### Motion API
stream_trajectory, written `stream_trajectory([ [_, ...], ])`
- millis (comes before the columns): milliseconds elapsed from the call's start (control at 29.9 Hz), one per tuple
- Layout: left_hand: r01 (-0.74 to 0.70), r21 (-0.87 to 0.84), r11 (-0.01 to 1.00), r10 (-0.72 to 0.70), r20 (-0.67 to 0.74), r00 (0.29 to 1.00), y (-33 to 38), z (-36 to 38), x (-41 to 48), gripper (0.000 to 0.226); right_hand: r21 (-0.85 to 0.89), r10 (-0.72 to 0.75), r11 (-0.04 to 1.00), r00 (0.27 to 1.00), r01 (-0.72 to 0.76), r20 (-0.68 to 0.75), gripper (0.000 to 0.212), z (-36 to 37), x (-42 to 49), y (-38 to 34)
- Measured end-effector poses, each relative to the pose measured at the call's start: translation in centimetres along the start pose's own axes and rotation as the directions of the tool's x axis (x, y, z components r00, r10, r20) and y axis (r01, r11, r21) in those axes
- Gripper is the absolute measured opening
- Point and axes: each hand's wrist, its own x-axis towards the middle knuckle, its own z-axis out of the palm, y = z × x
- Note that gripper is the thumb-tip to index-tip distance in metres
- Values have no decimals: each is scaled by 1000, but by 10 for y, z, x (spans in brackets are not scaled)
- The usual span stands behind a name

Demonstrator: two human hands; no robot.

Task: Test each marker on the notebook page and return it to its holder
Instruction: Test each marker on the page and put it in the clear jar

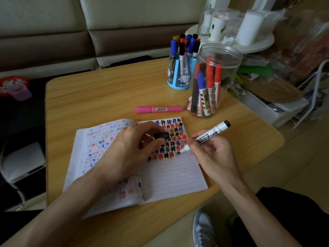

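Step in hand: test stroke. The right hand [211, 154] grips the marker [211, 132] in a writing hold, with the fingers curled round the lower barrel. The tip touches the notebook [174, 173] page at the end of the lowest row of hash marks. The left hand [131, 148] rests on the page and pinches the black cap [161, 136] between thumb and fingers, just left of the tip.

Procedure:
- Press lightly. Draw one small hash in the blank space beside the last mark, clear of its neighbours.
- Hold the page flat with the left hand.
- Check the ink. The mark under the tip looks faint grey, so a second stroke may be needed.
- Seat the cap fully before returning the marker.

The slim white barrel resembles those in the blue holder [178, 81], not the thicker ones in the jar [229, 56], so the blue holder is the likely destination. A pink marker [159, 109] lies on the table [106, 90] beyond the notebook.
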Motion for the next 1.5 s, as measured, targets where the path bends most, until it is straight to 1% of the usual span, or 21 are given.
stream_trajectory([
  [334, 5, 1, 1000, -5, 1, 1000, -1, 0, 0, 17, -41, -50, 998, 999, 50, -5, 7, 1, 1, 1],
  [434, 9, -3, 1000, -9, -2, 1000, -2, 0, 0, 16, -4, -24, 1000, 999, 24, -31, 8, -1, 1, 1],
  [601, 11, -2, 1000, -11, 0, 1000, -2, 1, 0, 16, -34, -46, 998, 998, 47, 31, 9, 0, 0, 0],
  [735, 8, 2, 1000, -8, -4, 1000, -1, 1, 0, 16, 9, -11, 1000, 1000, 12, -17, 7, -3, 1, -1],
  [868, 5, 0, 1000, -5, -6, 1000, -2, 1, 1, 16, -55, -30, 998, 999, 31, 28, 9, 0, 0, -1],
  [1002, 3, 8, 1000, -3, -4, 1000, -2, 1, 1, 17, -35, -20, 999, 1000, 20, -6, 7, -2, 1, 0],
  [1102, -7, 14, 1000, 7, 3, 1000, -2, 1, 0, 17, -51, -22, 998, 1000, 23, 17, 6, -2, 0, 1],
  [1203, -30, 21, 999, 29, 15, 999, 0, 0, 0, 19, 21, 18, 1000, 1000, -18, 12, 8, -2, 1, -2],
  [1269, -46, 33, 998, 45, 29, 999, 2, 0, 0, 20, 153, 66, 986, 998, -67, 11, 4, -4, 2, -7],
  [1336, -52, 43, 998, 51, 38, 998, 2, -1, 0, 22, 263, 69, 962, 997, -78, 41, 3, -5, 2, -13],
  [1403, -53, 51, 997, 51, 39, 998, 1, -1, 0, 23, 327, 41, 943, 998, -57, 56, 9, -5, 1, -18],
  [1503, -36, 35, 999, 35, 40, 999, 1, -1, 0, 22, 347, 26, 937, 997, -50, 73, 23, -1, 1, -20],
])
